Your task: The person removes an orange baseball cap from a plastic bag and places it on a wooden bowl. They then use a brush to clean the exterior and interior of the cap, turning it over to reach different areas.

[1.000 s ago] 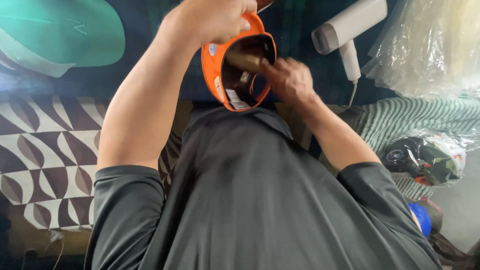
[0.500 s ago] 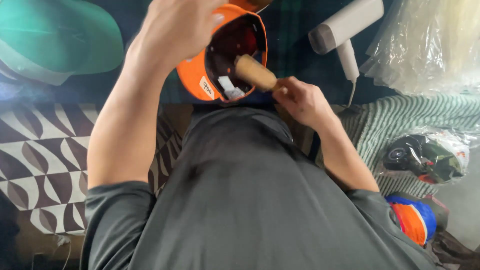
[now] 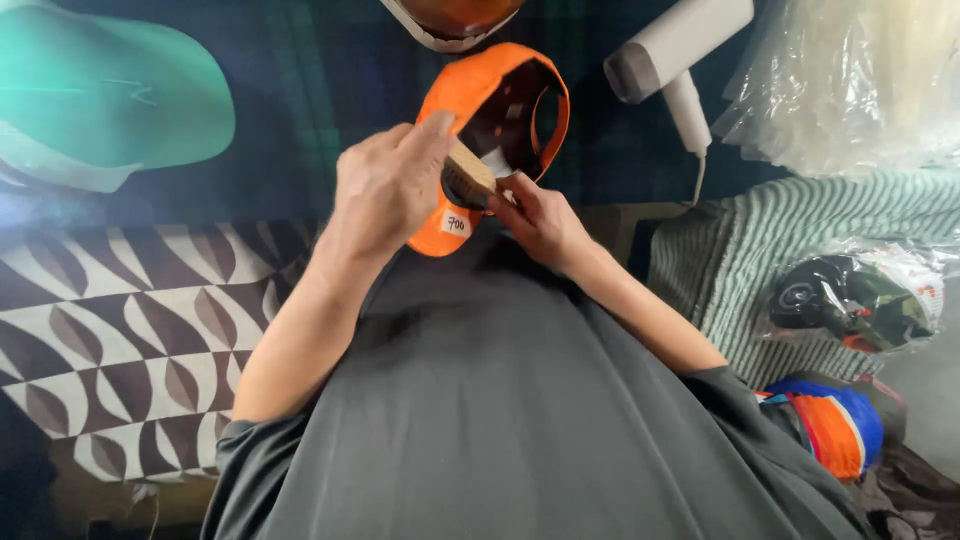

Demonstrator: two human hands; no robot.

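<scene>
An orange cap (image 3: pixel 490 120) is being gripped at its edge by the left hand (image 3: pixel 385 185). A wooden brush (image 3: pixel 467 177) is being held inside the cap by the right hand (image 3: pixel 535 215). A white hairdryer (image 3: pixel 675 55) is lying to the right, and a green cap (image 3: pixel 100 90) far left.

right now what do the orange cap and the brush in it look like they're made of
Orange cap: looks like matte woven fabric, with soft folds and a stitched rim. Brush: pale block with visible grain, probably unvarnished wood; its dark bristles are too small to tell the material.
</scene>
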